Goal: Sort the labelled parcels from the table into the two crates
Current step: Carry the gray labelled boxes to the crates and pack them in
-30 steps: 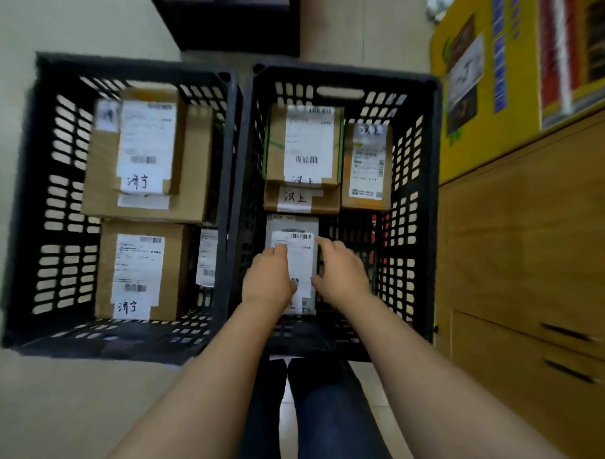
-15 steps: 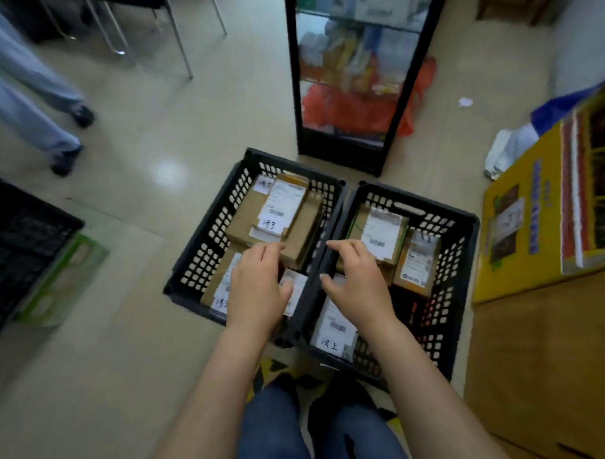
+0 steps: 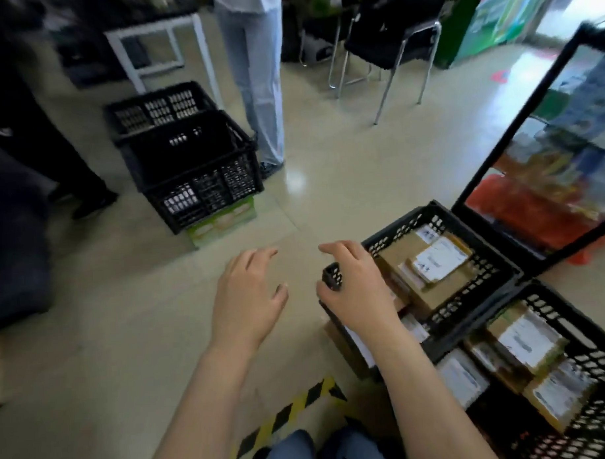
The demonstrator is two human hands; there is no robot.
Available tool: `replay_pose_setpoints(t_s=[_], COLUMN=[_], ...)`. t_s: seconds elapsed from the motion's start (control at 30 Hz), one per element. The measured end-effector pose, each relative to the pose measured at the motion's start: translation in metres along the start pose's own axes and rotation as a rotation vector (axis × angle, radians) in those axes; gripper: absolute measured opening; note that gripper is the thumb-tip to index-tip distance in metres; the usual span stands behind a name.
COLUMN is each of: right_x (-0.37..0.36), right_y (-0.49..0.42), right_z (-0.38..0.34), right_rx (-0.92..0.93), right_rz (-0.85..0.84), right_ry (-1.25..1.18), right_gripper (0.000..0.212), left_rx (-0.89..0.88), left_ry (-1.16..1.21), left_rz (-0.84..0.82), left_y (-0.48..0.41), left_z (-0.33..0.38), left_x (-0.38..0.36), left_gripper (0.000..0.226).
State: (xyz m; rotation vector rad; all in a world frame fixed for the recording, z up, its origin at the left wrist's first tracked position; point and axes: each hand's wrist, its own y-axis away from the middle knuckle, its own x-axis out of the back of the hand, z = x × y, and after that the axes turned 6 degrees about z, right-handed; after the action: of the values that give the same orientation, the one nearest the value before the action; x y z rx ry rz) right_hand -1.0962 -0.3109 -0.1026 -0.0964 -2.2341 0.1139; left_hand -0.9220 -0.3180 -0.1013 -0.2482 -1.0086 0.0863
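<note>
Parcels [image 3: 439, 259] blurred, partly behind right hand [image 3: 358, 289]

Black lattice crates [image 3: 474, 292] at lower right hold brown parcels [image 3: 394, 257] with white labels [image 3: 439, 259]. Yellow-and-black striped tape [image 3: 287, 415] crosses the beige floor [image 3: 126, 338]; a pale green box [image 3: 222, 222] sits centre left.
</note>
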Motion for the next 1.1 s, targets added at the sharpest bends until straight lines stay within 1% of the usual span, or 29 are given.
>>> replay_pose_setpoints(t_s=[0.23,0.5,0.6,0.77,1.1], right_x=[-0.088,-0.176,-0.206,-0.252,-0.338], right_y=[-0.007,0.005,0.012,0.015,-0.036], right_z=[-0.150,-0.292,-0.336,-0.400,-0.528], right_rx=[0.272,0.621,0.727,0.884,1.158], right_rz=[-0.162,-0.345,-0.411,-0.528,-0.656], right_ry=[-0.062,-0.094,-0.141,-0.203,-0.237], right_gripper=[0.054,0.049,0.048,0.048,0.050], left_rx=[0.239,0.520,0.656,0.829,1.037], left_ry=[-0.051,-0.191,-0.216,-0.248,-0.380], left_rz=[0.185,0.421,0.485,0.596,0.809], left_y=[0.040,0.116,0.140,0.161,0.130], left_z=[-0.116,-0.207,-0.230,-0.267,-0.353], left_x=[0.115,0.218,0.247,0.283,0.344], left_gripper=[0.056,0.051,0.051,0.053,0.051])
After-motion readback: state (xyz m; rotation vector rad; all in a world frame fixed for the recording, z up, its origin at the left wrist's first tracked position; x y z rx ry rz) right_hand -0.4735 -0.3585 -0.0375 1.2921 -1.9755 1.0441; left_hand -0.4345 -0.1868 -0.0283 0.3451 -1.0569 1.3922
